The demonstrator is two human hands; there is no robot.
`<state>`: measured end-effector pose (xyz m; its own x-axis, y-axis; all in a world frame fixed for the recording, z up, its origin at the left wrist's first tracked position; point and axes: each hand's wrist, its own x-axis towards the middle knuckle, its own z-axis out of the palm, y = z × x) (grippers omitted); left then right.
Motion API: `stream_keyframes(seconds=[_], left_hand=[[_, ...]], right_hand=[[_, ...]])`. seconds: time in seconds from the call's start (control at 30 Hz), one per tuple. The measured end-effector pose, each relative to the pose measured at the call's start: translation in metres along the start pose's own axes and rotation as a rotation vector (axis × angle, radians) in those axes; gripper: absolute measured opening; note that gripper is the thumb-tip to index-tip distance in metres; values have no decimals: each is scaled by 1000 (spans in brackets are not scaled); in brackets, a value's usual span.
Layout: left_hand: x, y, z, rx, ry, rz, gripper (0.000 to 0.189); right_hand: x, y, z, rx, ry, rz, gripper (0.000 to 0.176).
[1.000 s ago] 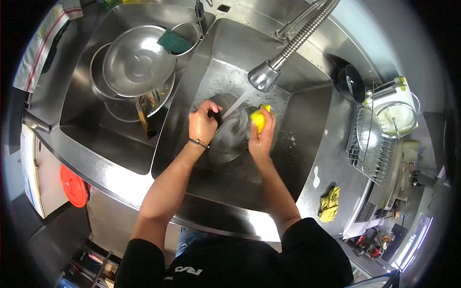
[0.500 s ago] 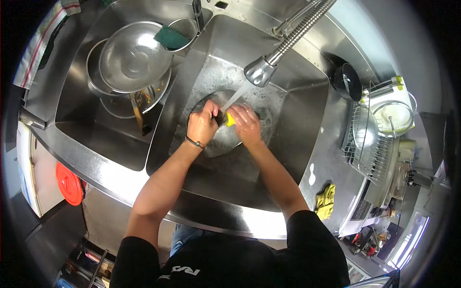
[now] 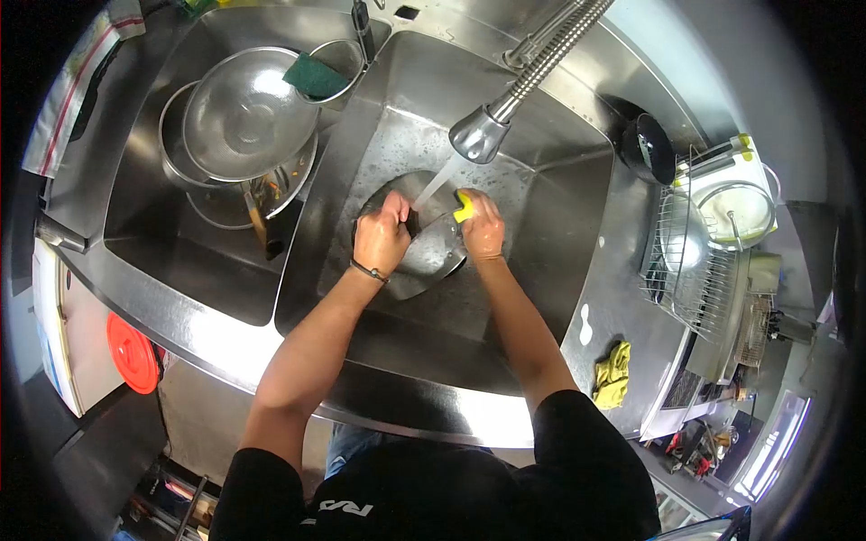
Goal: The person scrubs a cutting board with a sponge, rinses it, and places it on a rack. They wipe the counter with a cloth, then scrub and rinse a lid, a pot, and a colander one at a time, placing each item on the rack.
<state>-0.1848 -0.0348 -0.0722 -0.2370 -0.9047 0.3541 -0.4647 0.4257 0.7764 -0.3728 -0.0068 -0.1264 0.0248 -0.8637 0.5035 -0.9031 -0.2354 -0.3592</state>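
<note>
- Since half a second ago, the right hand (image 3: 483, 224) has moved away from the left hand (image 3: 382, 239), out to the right side of the round lid (image 3: 428, 260), taking the yellow sponge (image 3: 464, 208) with it.
- The left hand has stayed in nearly the same place on the lid.
- The left grip is closed, fingers curled on the lid near its middle; exactly which part they pinch is hidden by the hand.
- The right grip is closed on the sponge, which shows at the thumb side, beside the lid's right edge; whether sponge and lid touch, I cannot tell.
- The lid is low in the right basin (image 3: 561, 209), in front of the person and below the faucet head (image 3: 479, 135).
- A stream of water (image 3: 438, 180) runs from the faucet head down toward the lid, between the two hands.
- In the left basin (image 3: 171, 270), a large metal bowl (image 3: 248, 113) sits over other cookware, with a wooden handle (image 3: 254, 213) sticking out below it.
- A green scouring pad (image 3: 315, 77) lies across the rim of a small round container (image 3: 343, 58) beside the bowl.
- On the table (image 3: 591, 279) to the right lies a crumpled yellow cloth (image 3: 612, 375), nearer the person than the wire dish rack (image 3: 708, 302).
</note>
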Motion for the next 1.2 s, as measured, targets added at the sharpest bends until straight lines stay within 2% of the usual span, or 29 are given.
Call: stream_keyframes(seconds=[0.07,0.13,0.2,0.23,0.27,0.37,0.4,0.47,0.5,0.53,0.57,0.6,0.67,0.73,0.8,0.83,0.87,0.93,1.0,1.07,1.1,1.17,1.2], left_hand=[[0,0,-1,-9,0,-47,21],[1,0,-2,-15,4,-97,20],[-1,-2,-4,28,-63,-80,21],[-3,-3,-2,49,-103,-76,22],[-2,-6,0,46,-99,-73,22],[0,-3,0,-62,42,-77,24],[1,-4,-3,-60,43,-74,24],[6,-7,-6,-116,75,-172,25],[6,-11,-8,16,76,-142,26],[9,-16,-9,-16,104,-117,28],[7,-32,-3,-182,135,-200,30],[13,-19,-12,-47,176,-203,29],[16,-26,-13,-111,216,-267,30],[17,-29,-16,11,181,-314,33],[13,-38,-13,21,199,-284,31],[12,-35,-15,76,160,-330,26],[12,-33,-17,132,122,-376,22],[11,-40,-14,150,117,-360,17],[10,-41,-13,211,-28,-519,20],[6,-49,-9,190,-57,-524,22],[4,-52,-5,166,-93,-528,25],[5,-52,-3,150,-145,-570,34],[5,-45,-5,152,-144,-572,34]], right_hand=[[-1,-2,7,17,114,107,39],[7,-24,5,-33,81,47,34],[5,-44,2,51,77,-322,30],[8,-26,2,9,40,-446,24],[8,-14,4,5,41,-451,24],[-21,20,8,-15,-29,190,19],[-33,23,13,-14,-25,189,19],[-55,33,21,-154,-743,902,24],[-84,48,31,-3,-695,725,27],[-107,61,33,122,-645,556,31],[-105,57,29,15,-706,747,30],[-93,54,26,-85,-746,936,29],[-72,67,3,-174,-503,680,33],[-2,49,-62,-107,-337,700,39],[58,34,-123,-21,27,550,46],[86,28,-153,-31,136,504,53],[100,52,-168,-194,203,484,57],[138,65,-214,-394,211,614,62],[153,125,-229,-616,151,661,65],[156,175,-232,-693,-4,737,58],[153,218,-225,-693,-6,730,58],[149,307,-206,-644,-463,700,44],[152,324,-206,-643,-464,698,44]])
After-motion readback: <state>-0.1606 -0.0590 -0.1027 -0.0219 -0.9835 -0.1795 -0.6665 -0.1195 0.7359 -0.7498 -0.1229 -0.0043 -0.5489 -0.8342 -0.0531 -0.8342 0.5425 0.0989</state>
